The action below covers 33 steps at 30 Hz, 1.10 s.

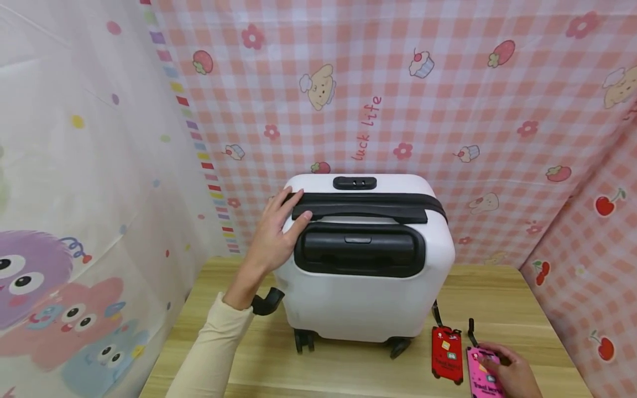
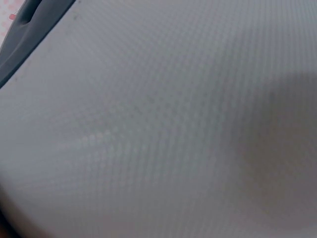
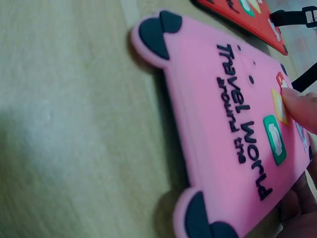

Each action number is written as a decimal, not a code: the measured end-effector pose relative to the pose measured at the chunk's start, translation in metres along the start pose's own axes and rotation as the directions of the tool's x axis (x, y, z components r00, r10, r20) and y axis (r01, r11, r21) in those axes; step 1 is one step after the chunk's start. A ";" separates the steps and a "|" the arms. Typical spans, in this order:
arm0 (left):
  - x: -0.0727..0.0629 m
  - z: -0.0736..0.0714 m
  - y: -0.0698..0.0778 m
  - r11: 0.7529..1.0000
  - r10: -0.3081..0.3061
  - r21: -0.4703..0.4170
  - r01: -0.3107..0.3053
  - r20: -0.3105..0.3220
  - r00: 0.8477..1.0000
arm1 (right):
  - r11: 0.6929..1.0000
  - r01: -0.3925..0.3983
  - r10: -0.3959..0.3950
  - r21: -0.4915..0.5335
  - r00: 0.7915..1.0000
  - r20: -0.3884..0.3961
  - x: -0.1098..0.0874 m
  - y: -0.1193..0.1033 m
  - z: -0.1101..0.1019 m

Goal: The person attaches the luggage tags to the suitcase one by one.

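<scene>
The wooden table is backed by checked cloth. On it the white case is stood upright; the left hand is rested on its top, fingers loosely extended, thumb at the left end of the handle. The pink tag is pinched by the right hand. It is held right of the case, nearer the body, its long axis pointed front to back, just beside the red tag.

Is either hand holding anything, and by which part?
The right hand pinches the pink luggage tag near its strap end, thumb on its face. The left hand only rests on the suitcase.
</scene>
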<state>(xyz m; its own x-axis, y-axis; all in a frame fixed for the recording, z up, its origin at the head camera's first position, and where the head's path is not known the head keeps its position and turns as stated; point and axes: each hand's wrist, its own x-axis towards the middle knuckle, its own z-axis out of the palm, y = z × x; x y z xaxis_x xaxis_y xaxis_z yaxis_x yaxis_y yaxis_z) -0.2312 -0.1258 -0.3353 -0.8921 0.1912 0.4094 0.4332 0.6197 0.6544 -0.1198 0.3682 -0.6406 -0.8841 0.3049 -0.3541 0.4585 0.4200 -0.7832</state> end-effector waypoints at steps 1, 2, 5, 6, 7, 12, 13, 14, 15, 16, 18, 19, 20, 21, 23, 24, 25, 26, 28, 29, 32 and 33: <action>0.000 0.000 0.000 1.000 0.001 -0.001 -0.001 -0.001 1.000 | 1.000 0.007 -0.007 -0.010 1.000 -0.003 0.000 -0.001 -0.001; 0.000 0.000 0.000 1.000 0.002 -0.001 -0.002 -0.002 1.000 | 1.000 0.009 -0.009 -0.017 1.000 -0.006 0.000 -0.001 -0.001; 0.000 0.001 0.000 1.000 0.006 0.000 -0.006 -0.003 1.000 | 1.000 0.006 -0.006 -0.024 1.000 -0.008 0.000 -0.003 -0.002; 0.000 0.001 0.001 1.000 0.008 -0.001 -0.008 -0.004 1.000 | 1.000 0.003 -0.003 -0.020 1.000 -0.007 0.000 -0.003 -0.002; 0.000 0.001 0.001 1.000 0.008 -0.003 -0.008 -0.005 1.000 | 1.000 -0.005 0.005 -0.002 1.000 -0.002 0.000 -0.004 -0.003; 0.000 0.002 0.000 1.000 0.013 -0.007 -0.013 -0.017 1.000 | 0.996 -0.048 0.047 0.076 0.999 0.024 0.001 -0.005 -0.004; 0.000 0.002 -0.001 1.000 0.012 -0.004 -0.012 -0.017 1.000 | 0.996 -0.050 0.049 0.076 0.999 0.023 0.002 -0.005 -0.004; 0.000 0.002 -0.001 1.000 0.012 -0.002 -0.012 -0.018 1.000 | 0.996 -0.048 0.047 0.071 0.999 0.017 0.003 -0.005 -0.004; 0.000 0.002 -0.001 1.000 0.013 0.000 -0.013 -0.019 1.000 | 0.997 -0.044 0.043 0.059 0.999 0.007 0.003 -0.006 -0.004; 0.000 0.001 -0.001 1.000 0.014 0.003 -0.014 -0.020 1.000 | 0.998 -0.040 0.040 0.051 0.999 -0.004 0.004 -0.006 -0.003; 0.000 0.000 0.000 1.000 0.016 0.006 -0.016 -0.024 1.000 | 0.998 -0.035 0.036 0.044 0.999 -0.025 0.005 -0.007 -0.002; -0.001 0.000 0.000 1.000 0.017 0.009 -0.017 -0.026 1.000 | 0.998 -0.036 0.037 0.042 0.999 -0.033 0.005 -0.007 -0.001; -0.001 0.000 0.000 1.000 0.019 0.009 -0.019 -0.028 0.999 | 0.998 -0.038 0.040 0.050 0.998 -0.038 0.004 -0.007 -0.001; -0.001 0.001 0.000 1.000 0.021 0.010 -0.021 -0.028 0.999 | 0.998 -0.040 0.043 0.052 0.998 -0.046 0.004 -0.007 0.000; -0.001 0.001 0.000 1.000 0.022 0.011 -0.021 -0.030 0.999 | 0.995 -0.050 0.054 0.082 0.997 -0.047 0.002 -0.006 0.000; -0.001 0.001 0.000 1.000 0.022 0.012 -0.022 -0.030 0.999 | 0.994 -0.052 0.057 0.096 0.997 -0.046 0.001 -0.006 0.001; -0.001 0.001 0.001 1.000 0.023 0.012 -0.022 -0.029 0.999 | 0.990 -0.061 0.066 0.124 0.997 -0.038 0.000 -0.007 0.000; -0.001 0.001 0.001 1.000 0.022 0.010 -0.021 -0.027 0.999 | 0.986 -0.070 0.075 0.150 0.997 -0.030 0.000 -0.008 0.000; -0.001 0.001 0.001 1.000 0.017 0.007 -0.017 -0.025 1.000 | 0.973 -0.102 0.105 0.208 0.994 -0.004 -0.001 -0.010 -0.001; -0.001 0.001 0.001 1.000 0.014 0.004 -0.014 -0.023 1.000 | 0.966 -0.120 0.122 0.230 0.992 0.007 -0.002 -0.011 -0.002; -0.001 0.001 0.001 1.000 0.006 -0.002 -0.006 -0.020 1.000 | 0.960 -0.139 0.136 0.241 0.990 0.032 -0.003 -0.016 -0.005; -0.001 0.000 0.001 1.000 0.003 -0.003 -0.003 -0.020 1.000 | 0.964 -0.134 0.129 0.229 0.991 0.037 -0.003 -0.017 -0.007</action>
<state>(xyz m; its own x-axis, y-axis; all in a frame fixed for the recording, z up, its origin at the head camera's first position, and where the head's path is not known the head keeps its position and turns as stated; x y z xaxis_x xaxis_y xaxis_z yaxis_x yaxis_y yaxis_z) -0.2297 -0.1253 -0.3354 -0.8879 0.1779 0.4243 0.4367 0.6165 0.6552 -0.1247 0.3659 -0.6226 -0.8204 0.3249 -0.4704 0.5397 0.1683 -0.8249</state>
